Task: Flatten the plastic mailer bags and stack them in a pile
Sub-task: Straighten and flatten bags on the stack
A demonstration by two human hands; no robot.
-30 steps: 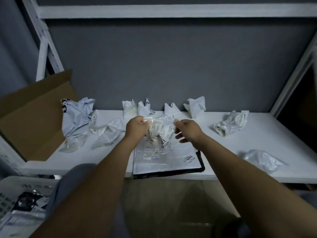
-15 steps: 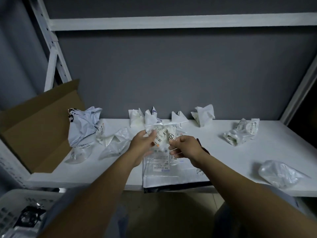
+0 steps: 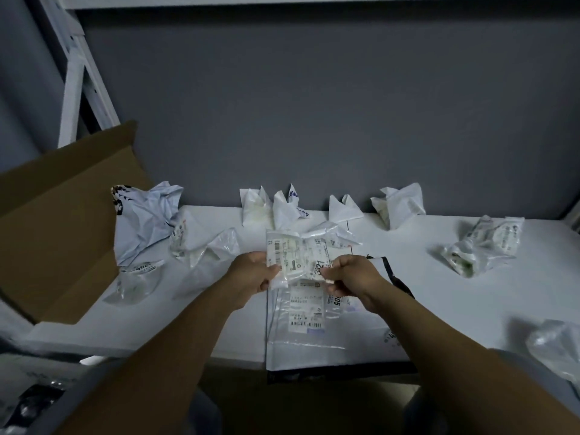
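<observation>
**Head view.** The left hand (image 3: pixel 254 273) and the right hand (image 3: pixel 351 274) each pinch one side edge of a small clear mailer bag (image 3: pixel 295 255) that carries printed labels. The fingers of both hands are curled onto it. The bag is held in the air just above the far end of the pile (image 3: pixel 314 337) of flattened bags. That pile lies on the white desk (image 3: pixel 470 309) and reaches the desk's near edge.

A second ago the bag was a bunched wad between the hands. It is now drawn out sideways, so its barcode label faces the camera, though creases remain along its top.

Judged stage: this bag is almost flat, and laying it on the pile should come next. Crumpled mailer bags (image 3: pixel 483 246) lie to the left of the pile, behind it and to its right, so much of the task appears to remain. A cardboard box (image 3: pixel 62 230) stands far to the left of the pile.
</observation>
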